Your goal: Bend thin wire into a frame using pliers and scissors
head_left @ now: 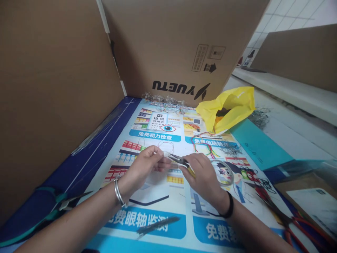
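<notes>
My left hand (143, 167) is closed in a pinch on a thin loop of wire (165, 144) over the middle of the printed poster (163, 218); a silver bangle sits on that wrist. My right hand (202, 175) is wrapped round small pliers (180, 161) with yellow handles. The plier tips point left and meet the wire right at my left fingertips. A black band circles my right wrist.
Cardboard walls (52, 88) stand at the left and back. A yellow plastic bag (229, 105) lies at the back right beside coloured wires (207, 147). Teal-handled pliers (52, 207) rest at the left, red-handled pliers (284, 218) at the right. A heap of wire pieces (163, 100) lines the back box.
</notes>
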The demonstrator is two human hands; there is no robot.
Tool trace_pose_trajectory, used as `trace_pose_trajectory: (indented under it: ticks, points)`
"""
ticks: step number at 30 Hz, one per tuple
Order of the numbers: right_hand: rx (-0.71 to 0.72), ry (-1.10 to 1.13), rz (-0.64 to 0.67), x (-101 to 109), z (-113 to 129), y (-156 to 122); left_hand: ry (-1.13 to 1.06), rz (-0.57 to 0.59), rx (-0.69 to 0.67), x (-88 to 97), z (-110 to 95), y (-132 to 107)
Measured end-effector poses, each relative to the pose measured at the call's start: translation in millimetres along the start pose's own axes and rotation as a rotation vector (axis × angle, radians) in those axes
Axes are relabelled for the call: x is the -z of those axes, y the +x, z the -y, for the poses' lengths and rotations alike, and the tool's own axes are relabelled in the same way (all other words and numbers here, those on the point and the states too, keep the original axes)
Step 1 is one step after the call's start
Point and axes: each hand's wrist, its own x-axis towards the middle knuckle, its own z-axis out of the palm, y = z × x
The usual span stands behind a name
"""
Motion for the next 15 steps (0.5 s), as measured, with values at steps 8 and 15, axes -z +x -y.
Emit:
trace_pose_trajectory:
  ticks: [8, 15]
  points:
    - [0.401, -0.505, 0.068, 15, -1, 1, -0.125, -0.051, 0.021, 4.0, 2, 1]
    - [0.422, -0.528, 0.057, 16, -1, 2, -0.151, -0.062, 0.041, 1.6, 2, -1]
